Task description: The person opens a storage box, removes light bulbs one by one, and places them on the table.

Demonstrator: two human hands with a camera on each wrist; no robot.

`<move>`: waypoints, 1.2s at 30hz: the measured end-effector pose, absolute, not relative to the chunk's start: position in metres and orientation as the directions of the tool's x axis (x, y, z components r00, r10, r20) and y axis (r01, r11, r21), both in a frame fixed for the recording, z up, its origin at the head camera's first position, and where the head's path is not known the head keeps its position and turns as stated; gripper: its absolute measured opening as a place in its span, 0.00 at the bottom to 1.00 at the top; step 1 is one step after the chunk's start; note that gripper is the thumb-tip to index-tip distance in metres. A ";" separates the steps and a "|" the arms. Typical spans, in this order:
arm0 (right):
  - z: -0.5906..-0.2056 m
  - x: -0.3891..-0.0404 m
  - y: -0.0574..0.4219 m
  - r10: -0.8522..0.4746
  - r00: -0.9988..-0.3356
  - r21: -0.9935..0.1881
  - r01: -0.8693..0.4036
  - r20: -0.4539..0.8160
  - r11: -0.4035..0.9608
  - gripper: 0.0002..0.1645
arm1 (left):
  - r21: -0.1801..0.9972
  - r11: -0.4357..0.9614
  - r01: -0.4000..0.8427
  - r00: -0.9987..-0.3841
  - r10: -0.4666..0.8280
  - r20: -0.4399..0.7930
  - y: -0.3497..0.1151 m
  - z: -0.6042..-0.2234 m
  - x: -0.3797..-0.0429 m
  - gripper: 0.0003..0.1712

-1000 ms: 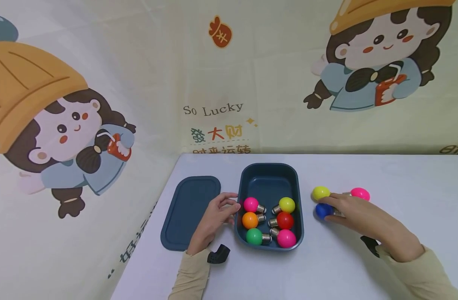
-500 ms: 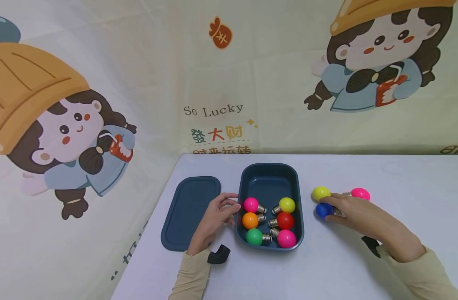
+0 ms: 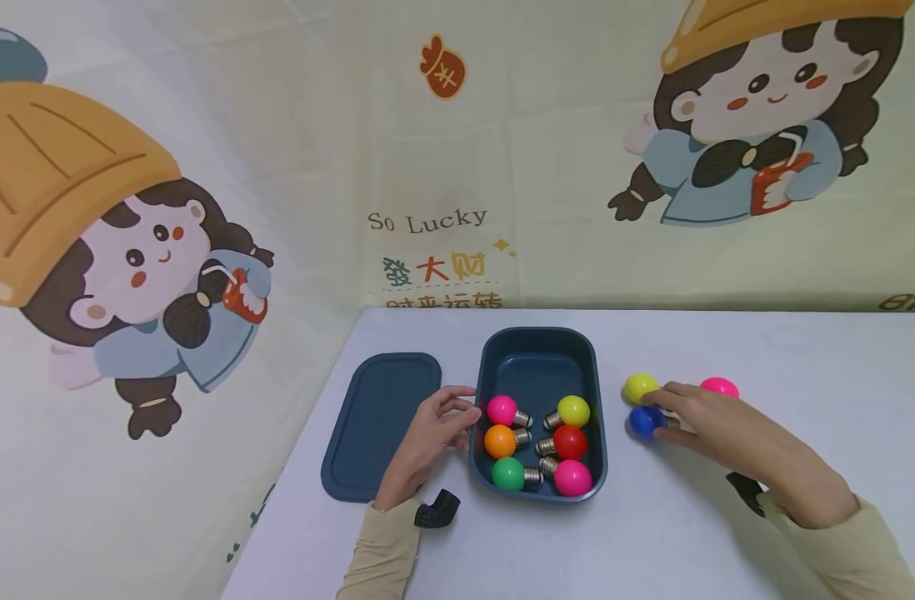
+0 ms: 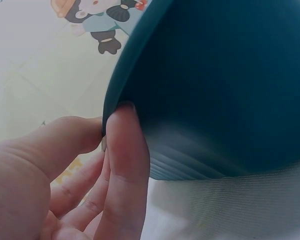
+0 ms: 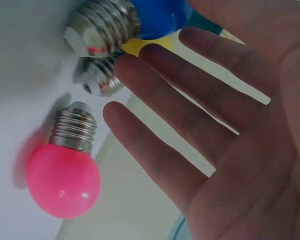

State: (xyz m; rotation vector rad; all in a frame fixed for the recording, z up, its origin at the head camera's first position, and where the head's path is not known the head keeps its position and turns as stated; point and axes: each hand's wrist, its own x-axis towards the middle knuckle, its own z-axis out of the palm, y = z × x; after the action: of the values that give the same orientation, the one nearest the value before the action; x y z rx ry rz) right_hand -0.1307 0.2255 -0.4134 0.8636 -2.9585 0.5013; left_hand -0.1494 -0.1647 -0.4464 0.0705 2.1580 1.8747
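Note:
At the middle of the table stands a dark blue plastic box (image 3: 538, 367), and my left hand (image 3: 431, 429) pinches its left rim between thumb and index finger, seen closely in the left wrist view. Inside the box lie several light bulbs: pink, orange and green on the left, yellow, red and pink on the right. My right hand (image 3: 716, 429) reaches over a loose blue bulb (image 3: 645, 422), fingers extended and spread in the right wrist view. A yellow bulb (image 3: 641, 388) lies just behind the blue one. A pink bulb (image 5: 64, 181) rests beyond the fingers, partly hidden in the head view.
A dark blue lid (image 3: 382, 425) lies flat on the white table (image 3: 532, 554), left of the box. Behind the table hangs a printed cloth (image 3: 562, 250) with cartoon figures. Each wrist carries a black camera mount (image 3: 437, 508).
My right hand has drawn back slightly to the right, showing more of the blue bulb, which has shifted only marginally. The left hand and the box have stayed in place.

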 end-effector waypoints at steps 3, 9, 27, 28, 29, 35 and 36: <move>-0.411 -0.130 0.225 -0.524 -0.840 -0.286 -0.542 0.143 0.790 0.24 | 0.978 0.152 -0.145 -0.960 0.218 -0.177 -0.165 -0.446 -0.149 0.25; -0.406 -0.130 0.222 -0.525 -0.834 -0.271 -0.552 0.170 0.789 0.22 | 0.977 0.156 -0.142 -0.959 0.222 -0.175 -0.165 -0.447 -0.149 0.26; -0.383 -0.132 0.194 -0.565 -0.797 -0.204 -0.602 0.214 0.772 0.24 | 0.978 0.154 -0.143 -0.958 0.225 -0.175 -0.166 -0.447 -0.150 0.26; -0.382 -0.133 0.192 -0.568 -0.795 -0.200 -0.605 0.214 0.771 0.24 | 0.978 0.154 -0.143 -0.958 0.225 -0.176 -0.166 -0.447 -0.149 0.26; -0.380 -0.133 0.190 -0.570 -0.793 -0.199 -0.607 0.213 0.770 0.24 | 0.977 0.154 -0.144 -0.958 0.224 -0.177 -0.166 -0.447 -0.149 0.26; -0.374 -0.135 0.175 -0.576 -0.797 -0.205 -0.603 0.182 0.771 0.24 | 0.977 0.149 -0.151 -0.957 0.225 -0.182 -0.164 -0.445 -0.149 0.26; -0.373 -0.135 0.173 -0.579 -0.796 -0.206 -0.605 0.176 0.769 0.25 | 0.977 0.149 -0.151 -0.957 0.226 -0.183 -0.164 -0.445 -0.149 0.26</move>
State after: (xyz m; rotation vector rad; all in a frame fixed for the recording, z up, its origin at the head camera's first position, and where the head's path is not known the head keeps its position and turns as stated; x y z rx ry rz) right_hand -0.1353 0.1733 -0.3731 0.9597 -2.8576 0.3854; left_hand -0.1485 -0.1644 -0.4448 0.0723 2.1436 1.8783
